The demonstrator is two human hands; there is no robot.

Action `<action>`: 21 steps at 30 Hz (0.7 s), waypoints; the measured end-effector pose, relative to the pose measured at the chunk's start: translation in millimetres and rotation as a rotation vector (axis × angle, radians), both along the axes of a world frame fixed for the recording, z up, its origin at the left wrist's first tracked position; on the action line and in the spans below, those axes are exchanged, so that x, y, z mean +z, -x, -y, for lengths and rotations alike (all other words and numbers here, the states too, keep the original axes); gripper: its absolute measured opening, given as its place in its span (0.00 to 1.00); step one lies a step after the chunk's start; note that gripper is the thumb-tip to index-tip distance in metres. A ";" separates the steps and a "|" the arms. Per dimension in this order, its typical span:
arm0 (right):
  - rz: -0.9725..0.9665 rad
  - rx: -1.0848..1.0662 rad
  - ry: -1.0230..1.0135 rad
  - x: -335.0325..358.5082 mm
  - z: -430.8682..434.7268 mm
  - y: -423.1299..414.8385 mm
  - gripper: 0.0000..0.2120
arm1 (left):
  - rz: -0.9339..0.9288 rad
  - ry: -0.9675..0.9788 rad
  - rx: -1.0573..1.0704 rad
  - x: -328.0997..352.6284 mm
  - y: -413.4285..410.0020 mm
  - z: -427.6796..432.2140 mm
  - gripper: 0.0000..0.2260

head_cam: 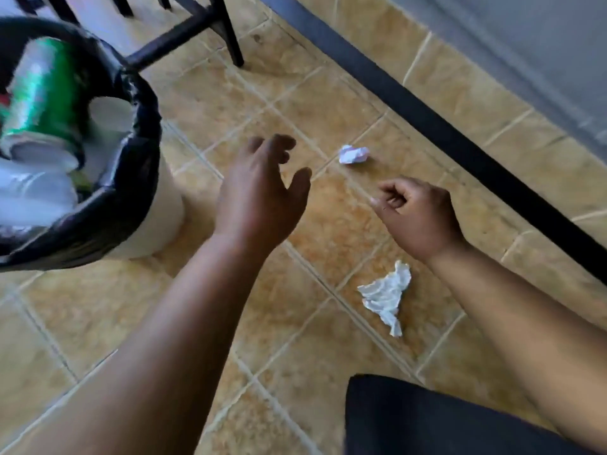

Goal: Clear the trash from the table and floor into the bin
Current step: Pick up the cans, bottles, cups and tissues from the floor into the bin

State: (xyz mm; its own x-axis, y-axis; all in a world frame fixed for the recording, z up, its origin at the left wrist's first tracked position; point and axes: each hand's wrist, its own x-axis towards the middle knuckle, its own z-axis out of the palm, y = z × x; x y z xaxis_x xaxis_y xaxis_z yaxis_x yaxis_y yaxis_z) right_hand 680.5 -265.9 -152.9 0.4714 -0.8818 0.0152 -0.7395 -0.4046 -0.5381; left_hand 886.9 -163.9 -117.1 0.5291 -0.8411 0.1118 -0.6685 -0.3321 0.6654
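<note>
A white bin [154, 221] lined with a black bag stands at the left, holding a green can [42, 100] and white cups. On the tan tile floor lie a crumpled white paper ball [353, 154] and, nearer me, a crumpled white tissue [387, 295]. My left hand [259, 195] hovers open between the bin and the paper ball, fingers spread, holding nothing. My right hand [414, 215] hangs above the floor between the two papers, fingers curled shut with nothing visible in them.
A dark table edge [427, 126] runs diagonally across the upper right. Black chair legs [226, 34] stand at the top behind the bin. A dark piece of my clothing [427, 418] fills the bottom right.
</note>
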 end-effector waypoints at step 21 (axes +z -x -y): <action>-0.418 0.354 0.014 -108.5 -63.7 121.3 0.14 | 0.366 -0.604 -0.624 -153.6 36.8 165.0 0.29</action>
